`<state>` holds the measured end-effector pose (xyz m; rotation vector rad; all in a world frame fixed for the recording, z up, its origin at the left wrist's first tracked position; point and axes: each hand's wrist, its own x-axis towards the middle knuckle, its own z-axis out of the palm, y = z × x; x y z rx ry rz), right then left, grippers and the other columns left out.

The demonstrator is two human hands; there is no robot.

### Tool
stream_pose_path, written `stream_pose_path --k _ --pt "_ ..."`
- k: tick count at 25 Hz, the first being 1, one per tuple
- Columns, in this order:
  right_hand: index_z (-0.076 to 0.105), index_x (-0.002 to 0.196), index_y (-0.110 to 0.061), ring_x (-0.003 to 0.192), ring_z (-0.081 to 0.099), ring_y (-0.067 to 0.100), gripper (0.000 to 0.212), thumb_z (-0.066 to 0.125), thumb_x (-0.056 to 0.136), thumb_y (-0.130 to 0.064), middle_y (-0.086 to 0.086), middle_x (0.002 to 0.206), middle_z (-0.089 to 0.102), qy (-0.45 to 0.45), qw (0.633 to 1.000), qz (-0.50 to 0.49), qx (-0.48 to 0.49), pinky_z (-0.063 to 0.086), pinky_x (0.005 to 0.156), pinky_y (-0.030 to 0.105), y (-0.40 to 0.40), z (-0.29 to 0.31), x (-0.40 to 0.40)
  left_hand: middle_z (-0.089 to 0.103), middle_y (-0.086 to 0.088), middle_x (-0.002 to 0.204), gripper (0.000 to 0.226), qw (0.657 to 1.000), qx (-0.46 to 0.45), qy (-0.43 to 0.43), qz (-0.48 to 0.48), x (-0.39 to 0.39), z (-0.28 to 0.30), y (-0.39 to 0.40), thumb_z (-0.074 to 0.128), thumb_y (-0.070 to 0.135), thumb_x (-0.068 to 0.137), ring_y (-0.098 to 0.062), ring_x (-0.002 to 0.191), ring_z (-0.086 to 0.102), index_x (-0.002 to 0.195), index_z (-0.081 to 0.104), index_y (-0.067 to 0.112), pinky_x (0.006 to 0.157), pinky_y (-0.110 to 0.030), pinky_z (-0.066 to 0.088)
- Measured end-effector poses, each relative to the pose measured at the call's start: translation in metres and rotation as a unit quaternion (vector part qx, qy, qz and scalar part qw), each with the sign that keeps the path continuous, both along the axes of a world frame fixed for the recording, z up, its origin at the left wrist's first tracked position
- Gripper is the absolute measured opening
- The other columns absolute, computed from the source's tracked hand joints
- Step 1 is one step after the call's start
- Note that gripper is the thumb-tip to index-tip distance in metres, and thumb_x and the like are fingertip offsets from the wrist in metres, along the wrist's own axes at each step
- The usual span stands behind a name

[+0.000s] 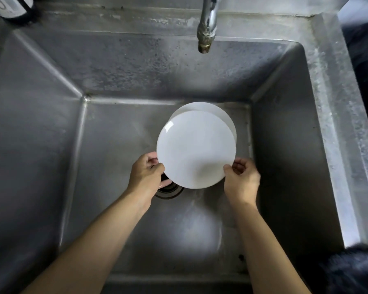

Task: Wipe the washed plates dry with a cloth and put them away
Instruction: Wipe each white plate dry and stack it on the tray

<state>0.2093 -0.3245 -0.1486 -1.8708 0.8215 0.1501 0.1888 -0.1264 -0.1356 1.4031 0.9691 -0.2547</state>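
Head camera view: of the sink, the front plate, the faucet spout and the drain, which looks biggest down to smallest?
1. sink
2. front plate
3. faucet spout, cropped and nearer the camera, so unsure
4. drain, mostly hidden, so unsure

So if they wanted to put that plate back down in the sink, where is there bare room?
The sink floor is bare to the left of the drain, toward the left wall, and in front of it, between the forearms. It is crowded at the back right: both hands hold the top plate over a second plate beneath it, under the faucet.
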Motion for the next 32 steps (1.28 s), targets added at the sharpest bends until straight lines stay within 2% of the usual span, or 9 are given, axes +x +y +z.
stream_pose_path --k 4,7,12,17,21,24,26,30,32 --pt "0.062 0.111 -0.018 0.085 0.063 0.0 0.02 0.067 0.094 -0.009 -0.012 0.095 0.066 -0.019 0.999 0.044 -0.005 0.05 0.063 0.008 0.012 0.035 -0.028 0.068 -0.002 0.099 0.03 0.998 0.002 -0.007 0.058 -0.037 0.027 0.01 0.063 -0.006 0.087 -0.011 0.081 0.072 0.1 0.066 0.021 0.06 -0.027 0.06" --pt "0.06 0.114 -0.016 0.082 0.063 0.001 0.021 0.065 0.093 -0.01 -0.01 0.094 0.066 -0.016 0.997 0.076 -0.011 0.049 0.061 0.006 0.025 0.067 -0.044 0.07 0.001 0.096 0.034 0.995 0.011 0.031 0.089 -0.065 0.046 0.019 0.063 -0.008 0.088 -0.014 0.085 0.071 0.094 0.064 0.025 0.057 -0.026 0.06" --pt "0.054 0.114 -0.022 0.071 0.068 0.009 0.023 0.058 0.092 -0.02 -0.011 0.077 0.065 0.002 0.982 0.176 -0.065 0.063 0.067 0.04 0.048 0.118 -0.047 0.078 -0.007 0.086 0.025 0.982 -0.101 0.062 0.145 -0.102 0.07 0.034 0.06 -0.01 0.09 -0.018 0.076 0.076 0.095 0.071 0.012 0.06 -0.027 0.06" --pt "0.052 0.097 -0.022 0.06 0.072 0.026 0.014 0.061 0.087 -0.026 0.004 0.079 0.069 0.061 0.966 0.22 -0.121 0.063 0.063 0.042 0.07 0.143 -0.034 0.071 -0.025 0.094 0.011 0.958 -0.168 0.114 0.205 -0.112 0.075 0.04 0.056 -0.01 0.091 -0.029 0.078 0.071 0.091 0.067 -0.009 0.054 -0.027 0.058" --pt "0.055 0.093 -0.018 0.044 0.068 0.017 0.01 0.06 0.086 -0.021 0.001 0.068 0.067 0.066 0.97 0.201 -0.118 0.059 0.053 0.031 0.07 0.146 -0.041 0.07 -0.025 0.09 0.013 0.956 -0.172 0.117 0.206 -0.113 0.075 0.04 0.055 -0.01 0.091 -0.029 0.071 0.072 0.086 0.067 -0.009 0.053 -0.028 0.058" --pt "0.054 0.096 -0.018 0.041 0.065 0.009 0.007 0.058 0.089 -0.018 -0.003 0.062 0.068 0.072 0.978 0.175 -0.086 0.051 0.045 0.022 0.063 0.144 -0.049 0.07 -0.02 0.083 0.016 0.953 -0.175 0.11 0.222 -0.111 0.078 0.038 0.053 -0.007 0.093 -0.025 0.067 0.071 0.084 0.066 -0.004 0.05 -0.029 0.058" --pt "0.051 0.104 -0.019 0.048 0.068 0.007 0.014 0.058 0.092 -0.016 -0.007 0.056 0.066 0.077 0.982 0.163 -0.051 0.058 0.053 0.029 0.06 0.143 -0.059 0.071 -0.017 0.083 0.015 0.945 -0.187 0.101 0.247 -0.108 0.083 0.033 0.052 0.003 0.097 -0.026 0.075 0.069 0.088 0.064 0.0 0.049 -0.031 0.058" --pt "0.044 0.124 -0.015 0.058 0.074 0.017 0.032 0.058 0.096 -0.007 0.005 0.095 0.073 0.071 0.987 0.117 0.082 0.057 0.051 0.022 0.054 0.14 -0.092 0.075 -0.011 0.103 0.028 0.942 -0.199 0.049 0.265 -0.095 0.096 0.023 0.05 0.035 0.103 -0.028 0.095 0.071 0.116 0.065 0.015 0.066 -0.043 0.062" --pt "0.043 0.125 -0.016 0.062 0.076 0.019 0.036 0.059 0.096 -0.004 0.006 0.095 0.075 0.074 0.983 0.102 0.131 0.055 0.052 0.019 0.051 0.139 -0.106 0.076 -0.005 0.108 0.031 0.949 -0.18 0.018 0.259 -0.087 0.107 0.02 0.051 0.041 0.102 -0.026 0.098 0.073 0.12 0.066 0.02 0.076 -0.046 0.062"
